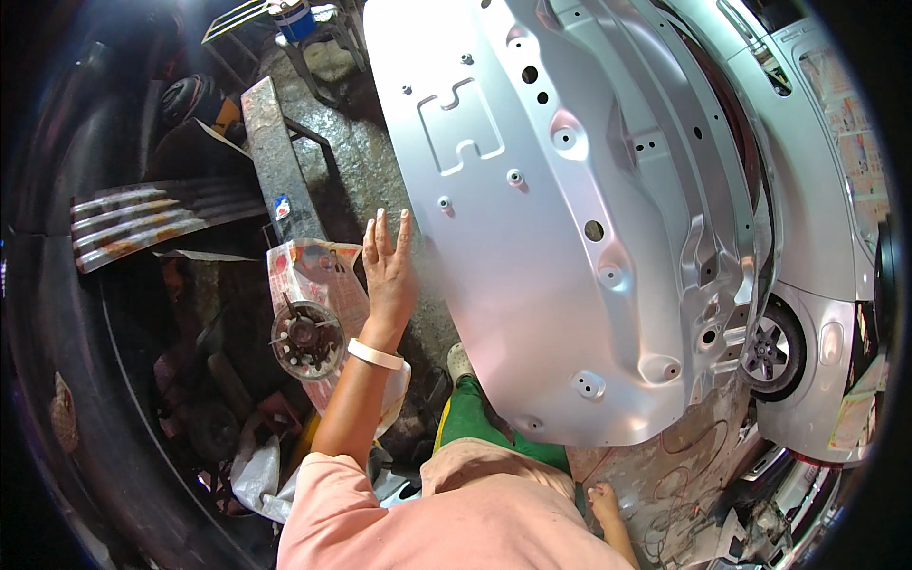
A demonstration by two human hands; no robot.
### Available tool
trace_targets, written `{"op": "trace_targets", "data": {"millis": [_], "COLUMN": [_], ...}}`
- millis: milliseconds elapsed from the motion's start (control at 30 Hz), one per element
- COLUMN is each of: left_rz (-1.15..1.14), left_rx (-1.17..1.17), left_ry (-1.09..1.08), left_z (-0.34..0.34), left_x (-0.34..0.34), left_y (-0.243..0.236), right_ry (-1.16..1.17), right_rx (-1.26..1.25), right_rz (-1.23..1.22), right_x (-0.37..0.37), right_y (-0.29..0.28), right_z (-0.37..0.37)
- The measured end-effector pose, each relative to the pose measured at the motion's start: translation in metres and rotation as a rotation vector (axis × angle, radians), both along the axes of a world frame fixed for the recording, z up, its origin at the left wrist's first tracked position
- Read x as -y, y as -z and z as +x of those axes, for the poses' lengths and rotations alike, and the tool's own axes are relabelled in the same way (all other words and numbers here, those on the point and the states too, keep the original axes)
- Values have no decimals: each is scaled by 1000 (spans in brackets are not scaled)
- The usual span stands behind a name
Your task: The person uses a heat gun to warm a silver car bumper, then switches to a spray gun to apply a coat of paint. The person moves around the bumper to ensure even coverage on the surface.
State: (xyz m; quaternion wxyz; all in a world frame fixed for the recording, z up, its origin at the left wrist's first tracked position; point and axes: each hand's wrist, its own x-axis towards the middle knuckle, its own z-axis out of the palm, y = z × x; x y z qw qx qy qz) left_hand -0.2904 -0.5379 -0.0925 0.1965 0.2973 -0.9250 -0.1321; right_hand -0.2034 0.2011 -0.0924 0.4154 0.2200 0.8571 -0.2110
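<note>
My left hand (388,275) is raised with its fingers stretched out and apart, holding nothing. A white band (374,354) circles that wrist. Just to the hand's right lies the edge of a large silver car body panel (532,313), with pressed ribs, holes and studs; the hand appears apart from it. Low beside my body hangs my right hand (602,503), its fingers curled; whether anything is in them is hidden. Left of my left forearm sits a round, rusty, bolted metal part (307,339) on printed paper (328,261).
A long metal beam (275,152) stands at the left, near a corrugated sheet (166,218). At the back, a blue can (293,21) rests on a stool. A silver car with a wheel (774,351) is at the right. Hoses (689,446) lie on the floor.
</note>
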Motion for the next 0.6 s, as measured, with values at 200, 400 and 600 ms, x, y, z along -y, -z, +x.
{"op": "trace_targets", "data": {"millis": [200,400,600], "left_rz": [-78,-50,258], "left_rx": [44,215,313], "left_ry": [67,-60,-158], "left_z": [-11,5,28], "left_x": [-3,-11,-2], "left_y": [-11,-6,7], "right_ry": [-15,19,-106], "right_rx": [7,26,53], "right_rz": [-19,-34,-35], "right_x": [-9,1,-32], "right_y": [4,1,24], "right_z": [4,3,9]}}
